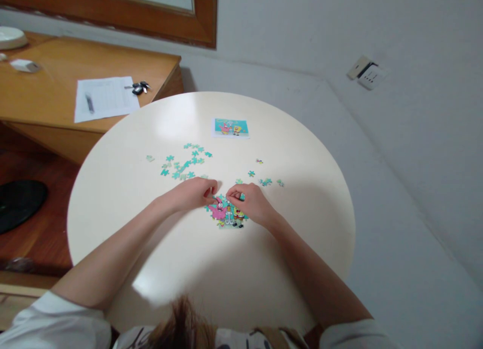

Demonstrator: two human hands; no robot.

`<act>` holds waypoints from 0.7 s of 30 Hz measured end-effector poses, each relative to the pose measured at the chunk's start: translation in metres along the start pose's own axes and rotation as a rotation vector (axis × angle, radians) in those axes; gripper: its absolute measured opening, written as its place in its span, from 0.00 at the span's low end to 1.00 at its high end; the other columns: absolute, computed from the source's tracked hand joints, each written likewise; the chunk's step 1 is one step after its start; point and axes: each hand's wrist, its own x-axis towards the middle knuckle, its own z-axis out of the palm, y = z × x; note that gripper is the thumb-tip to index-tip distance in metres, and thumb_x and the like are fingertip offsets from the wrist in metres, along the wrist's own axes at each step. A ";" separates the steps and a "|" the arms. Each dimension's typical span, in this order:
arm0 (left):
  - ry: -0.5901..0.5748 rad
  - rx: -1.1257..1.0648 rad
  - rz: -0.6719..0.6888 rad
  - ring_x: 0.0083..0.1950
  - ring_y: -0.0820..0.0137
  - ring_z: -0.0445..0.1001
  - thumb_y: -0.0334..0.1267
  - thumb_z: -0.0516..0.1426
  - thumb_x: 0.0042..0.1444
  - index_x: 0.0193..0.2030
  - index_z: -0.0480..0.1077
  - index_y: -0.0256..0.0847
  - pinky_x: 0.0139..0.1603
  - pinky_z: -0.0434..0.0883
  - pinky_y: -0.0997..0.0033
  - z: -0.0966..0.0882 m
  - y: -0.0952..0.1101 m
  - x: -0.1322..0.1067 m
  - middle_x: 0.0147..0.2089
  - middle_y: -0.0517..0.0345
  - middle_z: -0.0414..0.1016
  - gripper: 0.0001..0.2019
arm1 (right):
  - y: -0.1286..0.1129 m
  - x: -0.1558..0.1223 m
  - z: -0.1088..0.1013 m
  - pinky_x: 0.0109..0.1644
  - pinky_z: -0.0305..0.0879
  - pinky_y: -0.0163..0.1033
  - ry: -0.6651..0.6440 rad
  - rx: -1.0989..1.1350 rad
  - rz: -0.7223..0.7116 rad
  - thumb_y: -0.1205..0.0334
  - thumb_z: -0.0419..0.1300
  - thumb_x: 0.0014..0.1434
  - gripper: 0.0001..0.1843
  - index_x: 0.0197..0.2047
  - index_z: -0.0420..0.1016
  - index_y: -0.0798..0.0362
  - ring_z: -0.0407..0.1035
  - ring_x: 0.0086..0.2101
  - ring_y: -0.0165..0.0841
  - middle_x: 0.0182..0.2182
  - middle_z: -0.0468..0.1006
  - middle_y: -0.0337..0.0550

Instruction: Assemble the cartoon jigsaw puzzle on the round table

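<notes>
A partly joined cartoon puzzle lies in the middle of the round cream table. My left hand rests at its upper left edge with fingers curled, fingertips pressing on the pieces. My right hand sits at the upper right edge, fingers pinched on a small teal puzzle piece. Loose teal pieces lie scattered beyond my left hand, and a few more pieces lie beyond my right hand.
A small reference picture lies at the table's far side. Behind on the left stands a wooden desk with a paper sheet, keys and a white dish. Grey walls close the right.
</notes>
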 end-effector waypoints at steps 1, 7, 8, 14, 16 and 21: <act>0.001 0.000 0.001 0.25 0.74 0.63 0.41 0.56 0.53 0.31 0.64 0.41 0.27 0.54 0.72 0.000 -0.001 0.000 0.25 0.61 0.69 0.07 | 0.000 0.000 0.000 0.33 0.61 0.31 0.003 0.004 -0.001 0.69 0.58 0.53 0.06 0.27 0.76 0.54 0.66 0.24 0.25 0.23 0.77 0.37; -0.008 0.010 -0.006 0.26 0.73 0.63 0.41 0.56 0.53 0.32 0.63 0.41 0.27 0.53 0.72 0.002 -0.002 0.001 0.26 0.60 0.69 0.07 | 0.000 0.000 0.000 0.33 0.61 0.31 -0.008 0.000 0.015 0.70 0.59 0.52 0.06 0.27 0.76 0.54 0.66 0.25 0.25 0.23 0.77 0.37; -0.012 0.009 -0.009 0.26 0.73 0.63 0.40 0.56 0.53 0.32 0.63 0.41 0.27 0.53 0.72 0.001 -0.001 0.001 0.26 0.60 0.69 0.07 | 0.000 0.000 0.000 0.33 0.61 0.31 -0.010 -0.003 0.019 0.70 0.59 0.52 0.06 0.27 0.76 0.54 0.66 0.25 0.25 0.23 0.77 0.37; -0.009 -0.008 -0.011 0.26 0.72 0.64 0.41 0.57 0.53 0.32 0.64 0.41 0.28 0.54 0.71 0.001 -0.002 0.001 0.27 0.60 0.70 0.07 | -0.001 0.001 0.000 0.33 0.61 0.31 -0.008 0.000 0.022 0.70 0.59 0.53 0.06 0.27 0.76 0.54 0.67 0.25 0.25 0.23 0.77 0.36; -0.009 -0.007 -0.007 0.26 0.73 0.64 0.41 0.57 0.53 0.32 0.64 0.41 0.28 0.54 0.71 0.002 -0.003 0.001 0.26 0.60 0.70 0.07 | -0.001 0.001 0.001 0.33 0.61 0.31 -0.006 -0.004 0.022 0.70 0.59 0.52 0.06 0.27 0.76 0.54 0.67 0.25 0.25 0.22 0.77 0.37; -0.003 -0.004 -0.001 0.26 0.72 0.64 0.42 0.56 0.53 0.32 0.65 0.41 0.27 0.54 0.71 0.003 -0.004 0.002 0.25 0.60 0.69 0.08 | -0.002 0.001 0.001 0.32 0.61 0.31 -0.006 -0.004 0.035 0.71 0.59 0.52 0.07 0.27 0.77 0.53 0.67 0.24 0.26 0.23 0.77 0.37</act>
